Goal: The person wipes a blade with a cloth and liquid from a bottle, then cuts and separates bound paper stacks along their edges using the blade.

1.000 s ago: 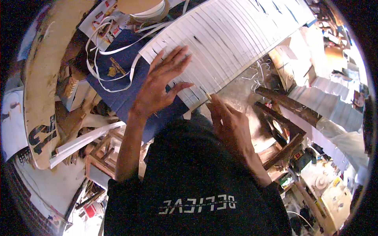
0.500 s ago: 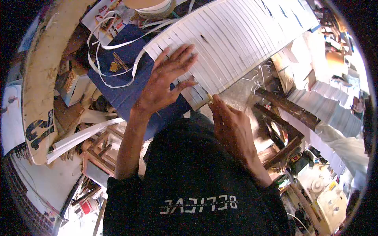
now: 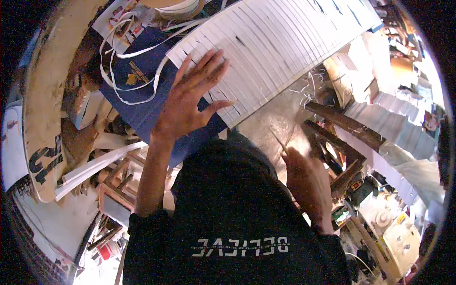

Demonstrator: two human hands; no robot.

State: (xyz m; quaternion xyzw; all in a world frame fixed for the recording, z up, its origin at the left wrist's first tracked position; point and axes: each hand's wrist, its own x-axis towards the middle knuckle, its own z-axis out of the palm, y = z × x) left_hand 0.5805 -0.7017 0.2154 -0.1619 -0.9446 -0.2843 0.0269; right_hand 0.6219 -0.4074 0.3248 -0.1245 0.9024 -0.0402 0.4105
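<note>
My left hand (image 3: pixel 194 97) lies spread on the near left end of a long row of thin white paper bundles (image 3: pixel 275 52), packed side by side with dark gaps between some. Its fingers are apart, holding nothing. Off the row's right side, my right hand (image 3: pixel 306 183) is closed around a thin, pale, pointed tool (image 3: pixel 279 139). The tool's tip points up and left, apart from the bundles; its exact kind I cannot make out. Beneath my left hand and the row's end lies a dark blue cover (image 3: pixel 137 107) with gold marks.
A loop of white tape (image 3: pixel 114 85) curls over the blue cover, near a roll (image 3: pixel 178 8) at the top. To the right are a wooden frame (image 3: pixel 349 168) and stacked paper (image 3: pixel 394 126). A long worn board (image 3: pixel 45 109) stands left.
My right hand has drawn back from the row's near edge, down and to the right, with the tool. My left hand stays spread on the bundles, which sit slightly further left in view.
</note>
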